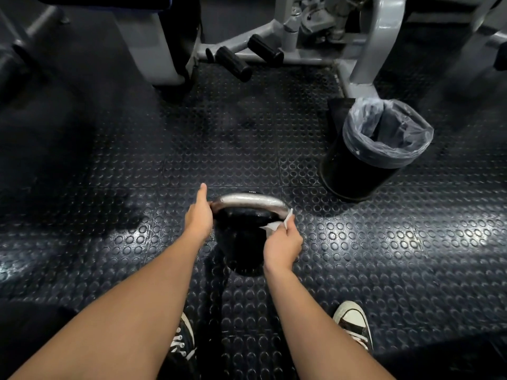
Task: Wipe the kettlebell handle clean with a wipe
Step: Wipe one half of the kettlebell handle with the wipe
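Kettlebell (241, 242) standing on floor (137, 187), centre of view, just ahead of shoes (354, 325). Handle (249, 201) on top, arching left to right. Left hand (199, 216) steadying left end of handle, thumb raised; fingers hidden behind the bar, so probably curled round it but cannot tell for sure. Right hand (282, 244) pinching wipe (277, 222), pressed against right end of handle where it bends down to the body.

Step in hand, by judgement: rubbing right bend of handle; top arc and left end likely not yet covered. To do it well: wrap wipe fully round the bar, not just dab outer face; slide along whole arc with firm pressure; get underside too. Shift left hand off its spot to reach metal beneath it. Keep bell braced against tipping. Bin (378, 149) near, front right, handy for used wipe.

Materials: handle bare metal, dull silver, smooth, round bar, slightly worn look. Bell body black, matte, rounded. Wipe thin, white, crumpled, limp, likely damp. Floor dark rubber tiles, raised round studs, glossy in light patches. Bin black, cylindrical, clear crinkly plastic liner folded over rim. Gym machine (301, 37) behind: grey painted steel frame, black foam-type roller grips (233, 63).
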